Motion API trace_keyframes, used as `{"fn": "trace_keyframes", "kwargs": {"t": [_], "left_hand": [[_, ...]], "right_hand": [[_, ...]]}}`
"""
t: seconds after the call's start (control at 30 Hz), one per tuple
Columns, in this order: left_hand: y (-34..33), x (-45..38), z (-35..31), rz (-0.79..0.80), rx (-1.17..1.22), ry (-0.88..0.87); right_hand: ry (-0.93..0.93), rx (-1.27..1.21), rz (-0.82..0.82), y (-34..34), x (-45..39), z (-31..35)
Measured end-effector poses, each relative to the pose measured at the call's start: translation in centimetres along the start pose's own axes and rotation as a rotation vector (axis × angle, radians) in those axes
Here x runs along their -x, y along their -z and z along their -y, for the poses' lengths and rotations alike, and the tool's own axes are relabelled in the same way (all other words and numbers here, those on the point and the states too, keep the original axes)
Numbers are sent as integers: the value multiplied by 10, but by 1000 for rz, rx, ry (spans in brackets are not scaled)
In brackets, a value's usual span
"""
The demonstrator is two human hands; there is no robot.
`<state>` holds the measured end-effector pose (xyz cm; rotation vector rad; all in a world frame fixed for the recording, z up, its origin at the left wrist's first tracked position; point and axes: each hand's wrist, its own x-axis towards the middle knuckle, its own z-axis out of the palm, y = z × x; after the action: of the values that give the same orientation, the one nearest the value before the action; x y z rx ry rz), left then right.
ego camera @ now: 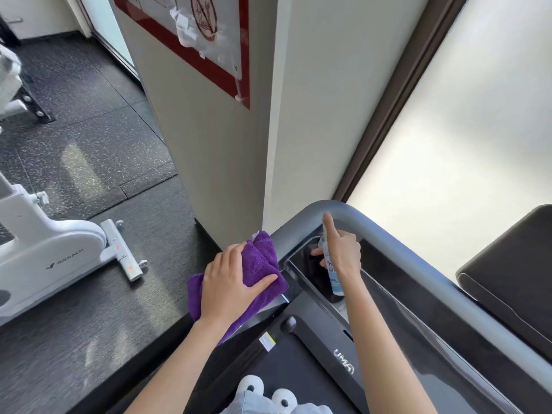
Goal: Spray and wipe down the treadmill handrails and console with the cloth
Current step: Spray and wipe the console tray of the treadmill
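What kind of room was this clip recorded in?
Most likely a small gym or fitness room. The person stands on a treadmill with a grey handrail, a white exercise bike stands to the left, and the floor is dark speckled rubber matting.

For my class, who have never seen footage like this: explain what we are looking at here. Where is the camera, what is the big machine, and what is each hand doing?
There is one picture, taken by a camera worn on a person's head, looking forward and down at their own arms. No robot is involved.

The person stands on a treadmill; the grey curved bar is its handrail, and the glossy black panel below it is the console.

The left hand lies flat on a purple cloth, pressing it onto the treadmill's left edge. The right hand grips a small spray bottle, with the forefinger raised over its top, the nozzle end towards the handrail.

On the dark floor to the left stands a white exercise bike. Ahead are a wall and a frosted window.
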<state>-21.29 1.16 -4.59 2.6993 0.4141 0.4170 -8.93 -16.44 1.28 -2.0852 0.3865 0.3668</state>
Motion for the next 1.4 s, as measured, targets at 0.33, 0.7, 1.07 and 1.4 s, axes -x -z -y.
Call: {"fn": "trace_keyframes", "kwargs": {"t": [0.33,0.7,1.07,1.4], "left_hand": [[-20,-42,-48,87,-309,-42],[-18,-46,-42,180,-217,-115],[-37,-61,-62,147,-401,-161],[-26,-61,-53,205,-211,-139]], "right_hand": [[78,0,-77,23,15,-15],[56,6,-111,49,38,-31],[27,-38,-119,50,34,-30],[75,-3,-114,48,41,-27]]}}
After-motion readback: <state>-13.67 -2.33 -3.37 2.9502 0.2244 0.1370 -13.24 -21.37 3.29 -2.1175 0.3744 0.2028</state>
